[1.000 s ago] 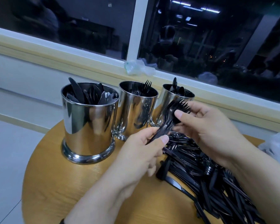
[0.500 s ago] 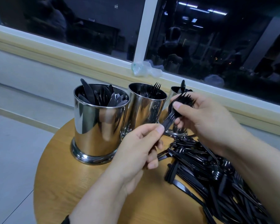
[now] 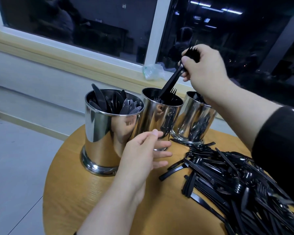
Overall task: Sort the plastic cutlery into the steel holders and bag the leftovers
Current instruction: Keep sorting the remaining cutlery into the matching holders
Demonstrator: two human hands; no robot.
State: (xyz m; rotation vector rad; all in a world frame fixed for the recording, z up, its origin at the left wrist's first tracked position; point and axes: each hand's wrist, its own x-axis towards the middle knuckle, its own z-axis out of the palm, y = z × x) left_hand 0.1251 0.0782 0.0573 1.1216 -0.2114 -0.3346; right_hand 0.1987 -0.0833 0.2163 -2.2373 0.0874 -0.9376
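Note:
Three steel holders stand in a row on the round wooden table [image 3: 95, 197]. The left holder [image 3: 107, 131] is full of black knives. The middle holder [image 3: 161, 116] has forks in it, and the right holder [image 3: 195, 121] is partly behind my right arm. My right hand [image 3: 205, 70] grips a bunch of black forks [image 3: 173, 78] by their heads, handles angled down into the middle holder's mouth. My left hand [image 3: 143, 155] hovers in front of the holders with fingers relaxed, holding nothing. A heap of loose black cutlery [image 3: 232, 184] covers the table's right side.
A crumpled clear plastic bag [image 3: 152, 72] lies on the window sill behind the holders. The window glass is dark. Grey floor lies left of the table, whose rim curves close on the left and near sides.
My left hand has let go of the fork handles and dropped back. My right hand lifted the forks up and over the middle holder, handles pointing down into it.

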